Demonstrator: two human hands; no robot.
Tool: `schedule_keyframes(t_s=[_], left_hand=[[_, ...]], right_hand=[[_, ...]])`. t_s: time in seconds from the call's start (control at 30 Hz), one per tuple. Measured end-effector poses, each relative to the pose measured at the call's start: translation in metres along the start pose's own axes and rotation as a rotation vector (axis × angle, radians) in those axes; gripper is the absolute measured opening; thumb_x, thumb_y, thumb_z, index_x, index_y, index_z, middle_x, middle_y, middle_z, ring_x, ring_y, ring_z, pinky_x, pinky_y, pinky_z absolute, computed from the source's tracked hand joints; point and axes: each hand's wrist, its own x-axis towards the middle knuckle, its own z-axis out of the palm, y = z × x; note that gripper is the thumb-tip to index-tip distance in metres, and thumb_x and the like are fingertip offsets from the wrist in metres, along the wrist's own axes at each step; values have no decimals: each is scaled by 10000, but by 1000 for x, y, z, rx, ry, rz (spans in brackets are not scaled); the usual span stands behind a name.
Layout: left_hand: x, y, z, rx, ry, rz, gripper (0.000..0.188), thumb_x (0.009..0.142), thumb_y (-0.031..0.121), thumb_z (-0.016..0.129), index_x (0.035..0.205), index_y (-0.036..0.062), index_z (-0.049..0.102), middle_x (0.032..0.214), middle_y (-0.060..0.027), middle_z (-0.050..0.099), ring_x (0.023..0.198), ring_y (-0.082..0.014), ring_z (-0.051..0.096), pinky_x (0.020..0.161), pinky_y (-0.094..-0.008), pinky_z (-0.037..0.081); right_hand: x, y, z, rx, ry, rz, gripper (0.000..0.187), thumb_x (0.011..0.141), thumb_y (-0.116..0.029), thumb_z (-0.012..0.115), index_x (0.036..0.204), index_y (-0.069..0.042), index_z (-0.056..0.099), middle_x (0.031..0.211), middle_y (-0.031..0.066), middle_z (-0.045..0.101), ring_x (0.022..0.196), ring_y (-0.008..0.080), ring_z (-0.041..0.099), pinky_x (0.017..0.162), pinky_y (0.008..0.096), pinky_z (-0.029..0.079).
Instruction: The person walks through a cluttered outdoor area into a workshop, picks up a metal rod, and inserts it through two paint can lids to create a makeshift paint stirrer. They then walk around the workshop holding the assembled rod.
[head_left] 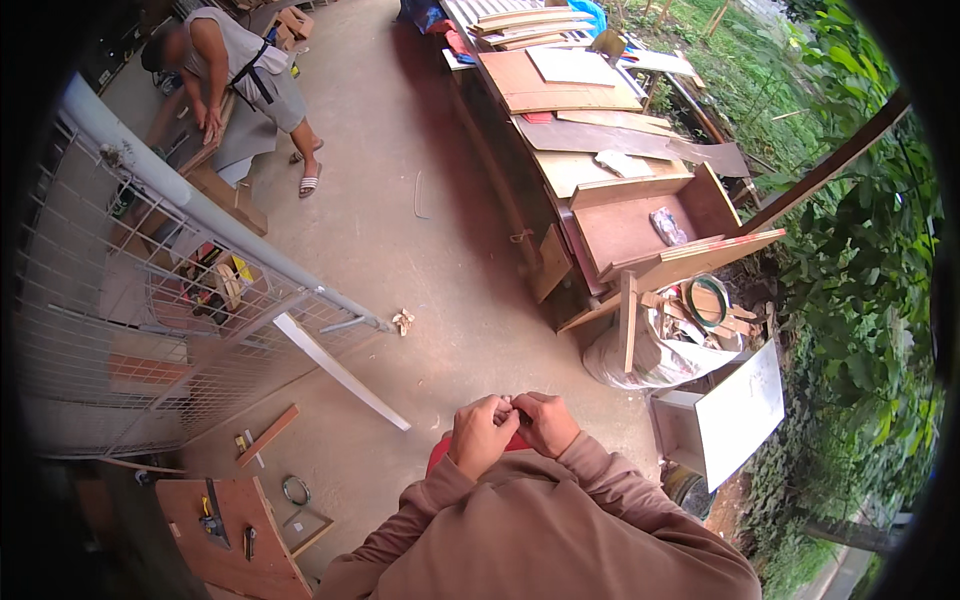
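Close together in front of my body, my left hand (482, 430) and my right hand (546, 421) meet at the fingertips. The fingers of both are curled and pinched. Whatever lies between them is too small and too covered to make out. Brown sleeves reach down to both wrists. Beneath the hands shows part of a red thing (437, 453), mostly hidden by my arms and body; its kind cannot be told.
A wire-mesh gate (330, 297) stands left; beyond it a person (215, 60) bends over wood. A tool-bearing wooden board (215, 575) lies lower left. At right are a board-laden table (560, 85), a sack of scraps (640, 362) and a white panel (745, 420).
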Motion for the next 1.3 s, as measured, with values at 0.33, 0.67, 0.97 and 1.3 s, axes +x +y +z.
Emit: schedule_keyframes(t_s=[0.33, 0.67, 0.97, 1.3], left_hand=[[307, -50, -66, -9, -368, 81, 216, 849, 167, 822, 857, -27, 727, 812, -184, 766, 740, -321, 763, 668, -414, 585], [679, -40, -274, 91, -574, 253, 194, 701, 213, 867, 767, 49, 789, 746, -130, 768, 732, -296, 757, 663, -422, 586], [711, -135, -526, -121, -55, 49, 211, 785, 240, 855, 804, 50, 765, 786, -111, 766, 779, -281, 749, 721, -415, 564], [728, -288, -766, -193, 570, -191, 233, 859, 152, 872, 865, 0, 696, 806, -114, 756, 744, -159, 693, 715, -343, 547]], right_hand=[[254, 72, -27, 109, 36, 262, 129, 867, -34, 749, 977, 24, 715, 811, 184, 746, 733, 298, 763, 674, 383, 576], [636, 45, -37, 350, 114, 267, 198, 1060, -150, 691, 1154, 24, 695, 885, 15, 726, 805, 81, 633, 715, 248, 509], [897, -32, 84, 206, -365, -10, 150, 1023, -116, 659, 1069, 23, 695, 839, 73, 741, 770, 135, 715, 704, 324, 568], [1166, -134, 313, 93, -808, -366, 134, 862, -42, 741, 977, 3, 687, 859, 207, 737, 779, 367, 755, 692, 408, 570]])
